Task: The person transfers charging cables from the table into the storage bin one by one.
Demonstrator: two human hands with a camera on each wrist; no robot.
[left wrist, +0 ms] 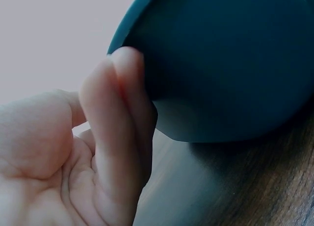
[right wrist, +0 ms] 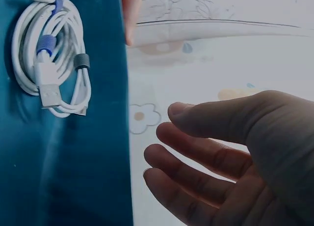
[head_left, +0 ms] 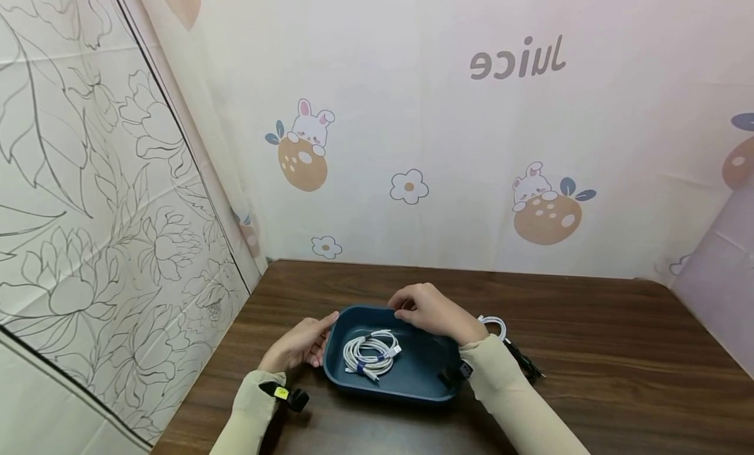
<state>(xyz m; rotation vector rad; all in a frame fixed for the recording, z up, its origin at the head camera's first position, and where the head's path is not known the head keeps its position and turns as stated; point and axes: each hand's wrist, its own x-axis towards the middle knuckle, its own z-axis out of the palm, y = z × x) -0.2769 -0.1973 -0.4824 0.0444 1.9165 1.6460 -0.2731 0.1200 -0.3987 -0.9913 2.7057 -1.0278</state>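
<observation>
A dark blue tray (head_left: 412, 393) with rounded corners sits on the table. Inside it, towards the left, lie coiled white USB cables (head_left: 368, 355), bound with blue and grey straps; the right wrist view shows these cables (right wrist: 49, 54) closely. My left hand (head_left: 302, 342) grips the tray's left end; in the left wrist view its bent fingers (left wrist: 115, 98) meet the outer wall. At the far rim is my right hand (head_left: 432, 309), which holds nothing. Its loosely bent fingers (right wrist: 191, 172) stand a little apart from the rim in the right wrist view.
To the right of the tray, partly behind my right forearm, lie a white cable (head_left: 493, 321) and a black cable (head_left: 524, 363) on the brown wooden table (head_left: 624, 350). A printed curtain (head_left: 424, 114) hangs behind the table, and a floral sheet (head_left: 100, 200) on the left.
</observation>
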